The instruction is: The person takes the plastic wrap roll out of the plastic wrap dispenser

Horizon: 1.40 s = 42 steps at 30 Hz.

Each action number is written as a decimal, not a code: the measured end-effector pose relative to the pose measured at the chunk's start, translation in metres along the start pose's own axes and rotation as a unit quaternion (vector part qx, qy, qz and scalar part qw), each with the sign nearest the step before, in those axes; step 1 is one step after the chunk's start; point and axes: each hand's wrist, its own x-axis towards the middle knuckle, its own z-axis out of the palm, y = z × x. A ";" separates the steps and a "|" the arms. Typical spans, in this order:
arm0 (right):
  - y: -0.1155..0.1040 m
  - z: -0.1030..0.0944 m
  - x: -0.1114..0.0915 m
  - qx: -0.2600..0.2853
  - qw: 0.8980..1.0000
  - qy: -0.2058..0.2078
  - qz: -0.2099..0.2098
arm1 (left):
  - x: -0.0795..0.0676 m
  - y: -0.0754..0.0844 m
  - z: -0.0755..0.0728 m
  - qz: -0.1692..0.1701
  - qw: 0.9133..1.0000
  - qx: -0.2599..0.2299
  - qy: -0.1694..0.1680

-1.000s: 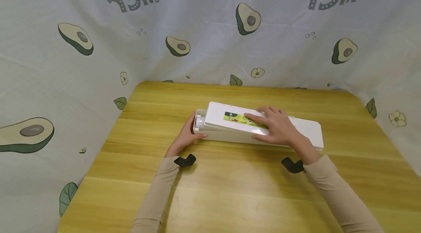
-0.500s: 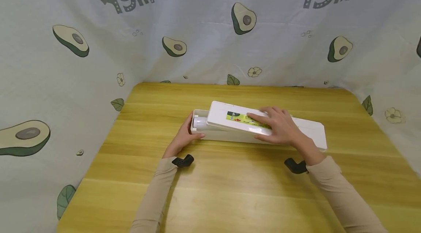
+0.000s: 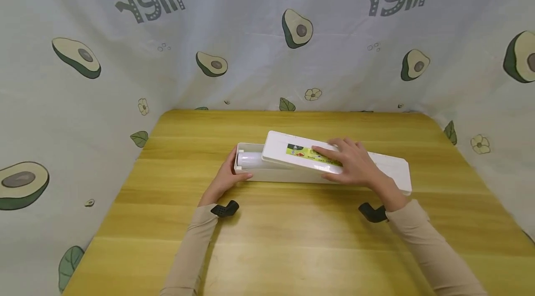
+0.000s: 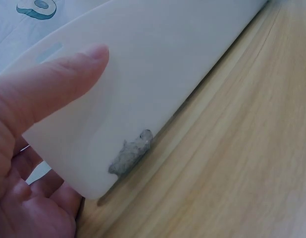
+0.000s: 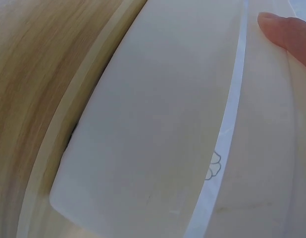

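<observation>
A long white plastic box [image 3: 271, 175] lies crosswise on the wooden table. My left hand [image 3: 223, 179] grips its left end, the thumb [image 4: 74, 79] against the front wall and the other fingers round the end. Its white lid [image 3: 277, 147], with a yellow-green label [image 3: 307, 153], sits askew, left end raised and shifted right. My right hand [image 3: 353, 163] holds the lid from above, thumb [image 5: 286, 34] at the near edge and fingers across the top. A pale, shiny cylindrical roll [image 3: 251, 160] shows in the uncovered left end; the rest of it is hidden under the lid.
The yellowish wooden table [image 3: 292, 240] extends around the box. Behind it hangs a pale curtain [image 3: 251, 31] printed with avocados. A rough grey patch [image 4: 130, 153] marks the box's lower front corner. Black curved pieces [image 3: 372, 212] stick out at both wrists.
The lid has slid right relative to the box, uncovering more of the roll. My left hand keeps its grip on the box end. The head view has turned slightly to the right.
</observation>
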 end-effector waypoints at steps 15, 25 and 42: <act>0.003 -0.004 -0.008 0.000 0.999 -0.009 0.032 | -0.006 0.004 -0.002 0.006 1.000 0.000 -0.003; 0.007 -0.008 -0.015 -0.001 0.998 -0.025 0.058 | -0.003 0.003 0.000 0.023 1.000 -0.010 -0.011; 0.014 -0.013 -0.029 -0.004 0.997 -0.020 0.081 | 0.004 -0.015 0.000 0.016 1.000 0.015 0.007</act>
